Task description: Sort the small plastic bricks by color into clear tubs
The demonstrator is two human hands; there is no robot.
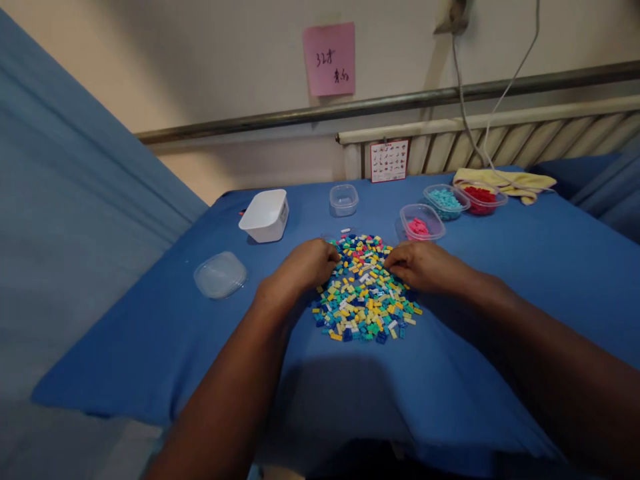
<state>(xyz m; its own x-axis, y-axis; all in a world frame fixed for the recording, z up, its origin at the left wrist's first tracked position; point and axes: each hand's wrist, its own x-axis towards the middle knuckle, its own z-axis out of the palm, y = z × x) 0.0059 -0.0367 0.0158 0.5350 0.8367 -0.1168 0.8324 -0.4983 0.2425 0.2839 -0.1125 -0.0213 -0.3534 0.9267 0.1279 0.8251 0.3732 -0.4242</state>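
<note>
A pile of small coloured bricks in yellow, teal, blue, white and pink lies on the blue tablecloth. My left hand rests on the pile's left edge, fingers curled down into the bricks. On the pile's upper right edge sits my right hand, fingers bent and pinched among the bricks. What either hand holds is hidden under the fingers.
A white tub and an empty clear tub stand behind the pile. Clear tubs hold pink bricks, teal bricks and red bricks. A clear lid lies left. A yellow cloth and a radiator are at the back.
</note>
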